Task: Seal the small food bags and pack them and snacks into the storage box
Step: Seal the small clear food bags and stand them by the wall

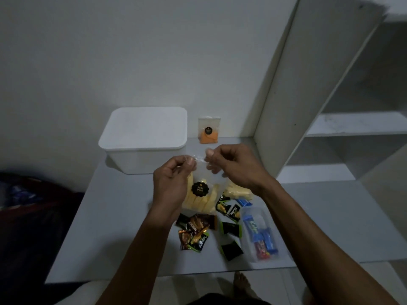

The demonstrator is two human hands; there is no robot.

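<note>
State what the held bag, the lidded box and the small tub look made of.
Bag: thin clear glossy plastic film; yellow sticks show through.
Lidded box: matte white plastic, probably; smooth rounded moulded corners.
Small tub: clear rigid plastic, it seems; wrapped bars visible inside.

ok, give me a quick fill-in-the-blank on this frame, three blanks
1. Both hands pinch the top of a clear bag of ____ sticks.
2. The white storage box has its lid ____.
3. The small bag leaning on the wall holds ____ contents.

Missing: yellow; on; orange
</note>
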